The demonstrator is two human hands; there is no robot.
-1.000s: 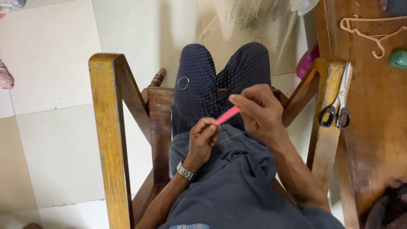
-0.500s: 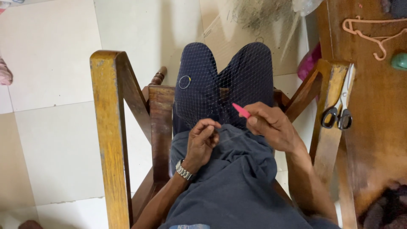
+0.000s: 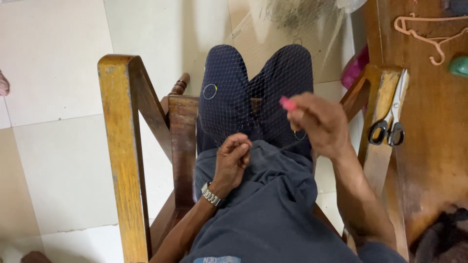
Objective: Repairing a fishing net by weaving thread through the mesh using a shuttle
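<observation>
A: Head view: left hand (image 3: 235,157) pinches the net (image 3: 243,104) over the knees; right hand (image 3: 319,124) grips the pink needle (image 3: 287,103), thread taut

B: Likely tightening a knot; next calls for threading the adjoining mesh

two hands at work, one pink netting needle (image 3: 287,103), one fine net (image 3: 253,92), two small rings (image 3: 210,91) on it, one pair of scissors (image 3: 387,124), one wristwatch (image 3: 211,195), one hanger (image 3: 429,36).

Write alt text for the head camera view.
A seated person's left hand pinches fine netting draped over their knees, while the right hand pulls a pink tool away. Scissors rest on the wooden chair arm.
</observation>
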